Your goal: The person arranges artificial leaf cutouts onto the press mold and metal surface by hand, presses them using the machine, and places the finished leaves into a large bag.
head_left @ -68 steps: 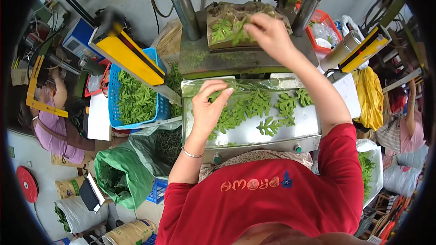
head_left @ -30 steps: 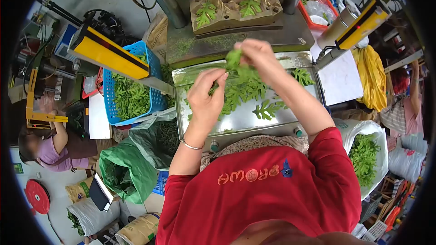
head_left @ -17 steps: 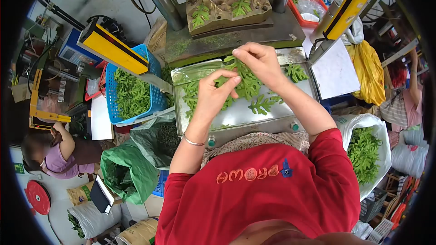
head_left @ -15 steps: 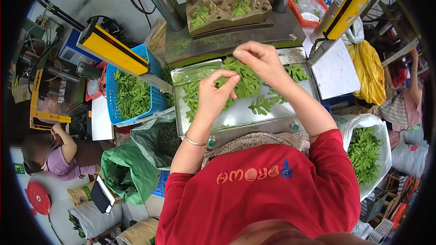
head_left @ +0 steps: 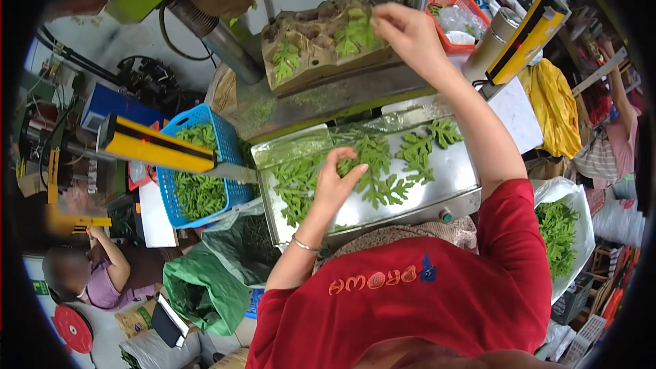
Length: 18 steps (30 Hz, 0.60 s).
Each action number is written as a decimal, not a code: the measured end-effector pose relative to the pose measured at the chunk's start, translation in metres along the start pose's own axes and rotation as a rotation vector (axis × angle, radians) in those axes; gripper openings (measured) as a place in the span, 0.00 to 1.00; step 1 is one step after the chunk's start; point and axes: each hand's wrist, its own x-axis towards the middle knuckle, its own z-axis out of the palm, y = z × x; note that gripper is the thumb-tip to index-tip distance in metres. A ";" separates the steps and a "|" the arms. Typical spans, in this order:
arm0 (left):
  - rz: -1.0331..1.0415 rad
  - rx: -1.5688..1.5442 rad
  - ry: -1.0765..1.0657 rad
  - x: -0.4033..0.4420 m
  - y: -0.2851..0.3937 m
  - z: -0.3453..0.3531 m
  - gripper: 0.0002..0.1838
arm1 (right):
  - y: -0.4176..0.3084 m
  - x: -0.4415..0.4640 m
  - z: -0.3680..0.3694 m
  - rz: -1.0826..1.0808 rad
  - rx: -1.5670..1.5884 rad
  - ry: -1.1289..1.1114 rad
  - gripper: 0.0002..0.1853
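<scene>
My right hand [head_left: 408, 33] reaches up to the metal mould [head_left: 318, 72], thumb and fingers pinched at the edge of a green lobed leaf [head_left: 354, 35]. That leaf lies against the right part of the mould's uneven face. Another lobed leaf [head_left: 285, 60] rests on the mould's left part. Below, my left hand [head_left: 335, 184] hovers at the metal tray [head_left: 437, 174], thumb and fingers apart and apparently empty. Green leaves [head_left: 372, 164] lie beside its fingertips, and some are partly hidden behind it.
Yellow-black bars [head_left: 160, 147] stand on both sides of the press. A blue basket of leaves [head_left: 198, 191] is at the left, a white bag of leaves [head_left: 557, 236] at the right. Green sacks [head_left: 208, 294] sit lower left. Co-workers [head_left: 113, 266] are at both sides.
My right hand has moved from above the tray up to the mould's right part. My left hand has lowered slightly and its fingers have spread. The camera view has shifted.
</scene>
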 end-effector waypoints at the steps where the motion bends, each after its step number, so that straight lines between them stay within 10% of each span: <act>1: -0.018 -0.082 -0.008 0.003 0.002 -0.003 0.08 | 0.006 0.015 0.003 -0.055 -0.047 0.097 0.07; 10: -0.533 -0.553 -0.127 0.036 0.042 -0.030 0.09 | 0.109 0.101 0.037 -0.353 -0.430 0.457 0.09; 14: -0.189 -0.656 -0.054 0.043 0.025 -0.023 0.10 | 0.128 0.096 0.041 0.038 -0.526 0.089 0.11; 18: -0.357 -0.651 -0.071 0.051 0.031 -0.031 0.11 | 0.126 0.102 0.033 0.003 -0.494 -0.097 0.13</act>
